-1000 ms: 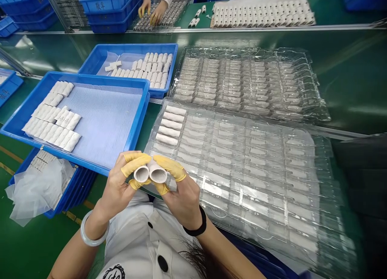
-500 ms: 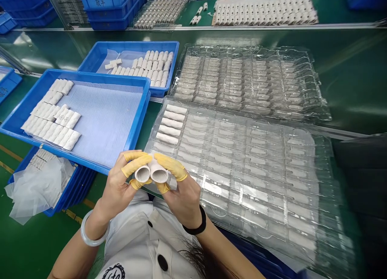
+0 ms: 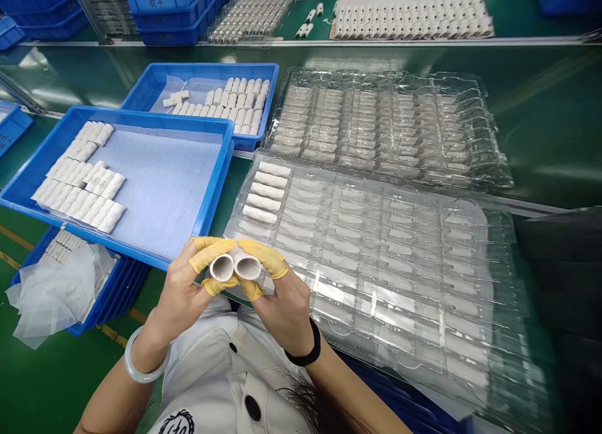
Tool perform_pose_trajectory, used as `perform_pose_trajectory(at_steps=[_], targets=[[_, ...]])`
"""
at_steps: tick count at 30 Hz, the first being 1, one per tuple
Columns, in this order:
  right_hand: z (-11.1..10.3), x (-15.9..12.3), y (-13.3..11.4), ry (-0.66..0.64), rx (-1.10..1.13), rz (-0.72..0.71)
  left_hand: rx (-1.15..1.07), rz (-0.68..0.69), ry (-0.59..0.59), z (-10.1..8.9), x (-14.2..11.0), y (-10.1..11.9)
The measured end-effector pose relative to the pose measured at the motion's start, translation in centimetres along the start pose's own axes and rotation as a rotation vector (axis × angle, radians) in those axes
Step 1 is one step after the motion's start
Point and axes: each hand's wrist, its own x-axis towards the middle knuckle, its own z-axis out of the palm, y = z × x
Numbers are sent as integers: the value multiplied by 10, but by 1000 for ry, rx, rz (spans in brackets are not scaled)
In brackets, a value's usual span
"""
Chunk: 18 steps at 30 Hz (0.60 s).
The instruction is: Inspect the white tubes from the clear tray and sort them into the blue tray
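Item: two white hollow tubes (image 3: pixel 222 268), held side by side and touching, open ends toward the camera, just above the near edge of a clear plastic blister tray (image 3: pixel 376 277). Left hand (image 3: pixel 181 296): grip pressed together on one tube, with yellow finger cots (image 3: pixel 211 249) on the fingers. Right hand (image 3: pixel 286 312): grip pinching the other tube. Also present: a row of white tubes (image 3: pixel 261 192) in the blister tray's cells; a blue plastic tray (image 3: pixel 141 115) of white pieces, on a green tabletop (image 3: pixel 540 152).

Risk: smooth tubes could slip from the rubbery cots if the pinch eases, and fall to the green floor (image 3: pixel 47 384). Hard end-to-end pressure could chip the rims.
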Motion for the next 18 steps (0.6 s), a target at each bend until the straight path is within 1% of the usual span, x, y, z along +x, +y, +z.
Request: perform_pose_trajectory(at_steps=[3, 4, 5, 6, 7, 9, 11, 12, 14, 16, 18], targets=[[-1, 1, -3, -15, 42, 31, -21, -32, 31, -1, 0, 1], [-3, 2, -5, -33, 78, 85, -45, -70, 43, -2, -1, 3], [-4, 4, -7, -64, 135, 174, -81, -129, 54, -2, -1, 4], [-7, 6, -9, -110, 223, 304, -135, -212, 67, -3, -1, 6], [-9, 8, -10, -167, 348, 469, -212, -308, 87, -4, 0, 8], [-13, 13, -12, -278, 691, 830, -438, -510, 143, -4, 2, 10], [-15, 18, -11, -343, 1080, 1127, -730, -709, 204, -3, 5, 11], [-15, 19, -10, -345, 1255, 1240, -876, -806, 231, -1, 8, 11], [-13, 22, -7, -281, 1518, 1406, -1125, -1008, 286, 2, 13, 11], [-10, 22, -5, -163, 1681, 1516, -1293, -1178, 336, 6, 19, 12], [-8, 22, -4, -60, 1765, 1570, -1375, -1280, 347, 10, 24, 14]])
